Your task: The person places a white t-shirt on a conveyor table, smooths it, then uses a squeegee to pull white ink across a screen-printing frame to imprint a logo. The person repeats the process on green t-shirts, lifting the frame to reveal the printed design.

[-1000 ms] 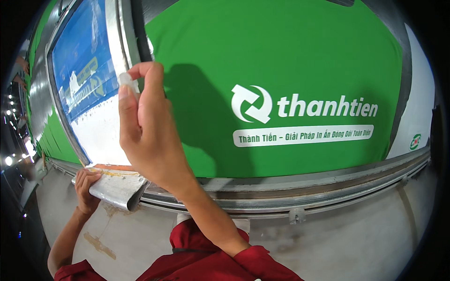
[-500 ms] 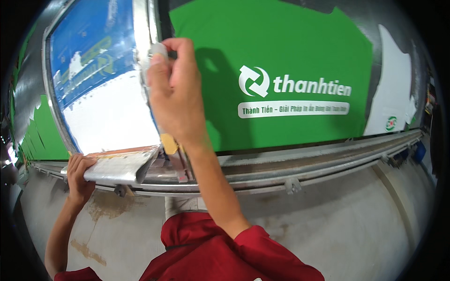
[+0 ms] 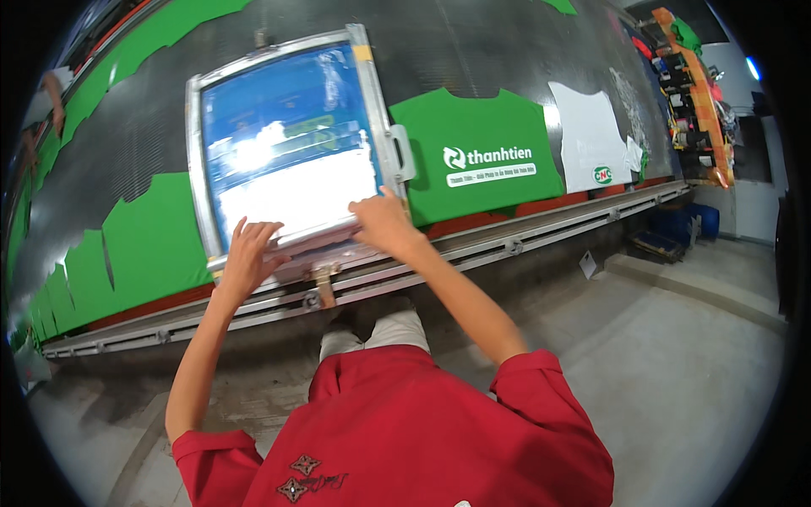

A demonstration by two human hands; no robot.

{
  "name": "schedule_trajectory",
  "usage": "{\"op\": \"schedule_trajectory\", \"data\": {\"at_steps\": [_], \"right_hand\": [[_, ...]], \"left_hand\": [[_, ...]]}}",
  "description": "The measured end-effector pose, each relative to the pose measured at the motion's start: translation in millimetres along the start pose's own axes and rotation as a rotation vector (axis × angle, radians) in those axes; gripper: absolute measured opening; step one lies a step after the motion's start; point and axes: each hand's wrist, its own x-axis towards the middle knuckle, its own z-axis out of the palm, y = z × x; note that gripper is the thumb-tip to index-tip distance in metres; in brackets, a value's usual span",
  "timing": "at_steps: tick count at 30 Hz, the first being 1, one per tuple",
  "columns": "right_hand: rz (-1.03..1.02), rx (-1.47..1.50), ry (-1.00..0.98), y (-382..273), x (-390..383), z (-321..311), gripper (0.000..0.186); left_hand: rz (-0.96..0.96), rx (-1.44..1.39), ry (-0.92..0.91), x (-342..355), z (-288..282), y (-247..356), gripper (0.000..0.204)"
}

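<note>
A silkscreen frame (image 3: 196, 160) with silver metal edges and blue mesh lies on the long dark table, with white ink spread over the near part of its mesh. Across its near end runs a metal squeegee (image 3: 318, 233). My left hand (image 3: 247, 253) is closed around the squeegee's left end, and my right hand (image 3: 387, 223) grips its right end. A pale handle (image 3: 403, 152) sticks out from the frame's right side. Just right of it lies a green shirt panel (image 3: 473, 127) with a white print. What lies under the screen is hidden.
More green fabric panels (image 3: 156, 228) line the table's left. A white panel (image 3: 591, 135) with a small green print lies farther right. A metal rail (image 3: 473, 252) follows the near edge. An orange rack (image 3: 705, 101) stands far right; another person's arm (image 3: 56, 100) shows far left.
My right hand has left the frame's handle and now holds the squeegee's right end. My left hand stays on the squeegee. My view has pulled back, showing more of the table.
</note>
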Motion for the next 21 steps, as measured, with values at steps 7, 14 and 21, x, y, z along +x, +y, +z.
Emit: {"op": "schedule_trajectory", "data": {"at_steps": [7,14,21], "right_hand": [[-0.088,-0.234,0.009,-19,13,0,0.016],[-0.051,-0.055,0.284,-34,-21,41,0.017],[-0.005,0.031,0.109,-14,22,-9,0.022]], "left_hand": [[-0.134,0.173,-0.101,-57,-6,-84,0.039],[-0.103,0.074,0.040,-96,33,-89,0.032],[-0.238,0.113,-0.166,-20,-38,-71,0.026]]}}
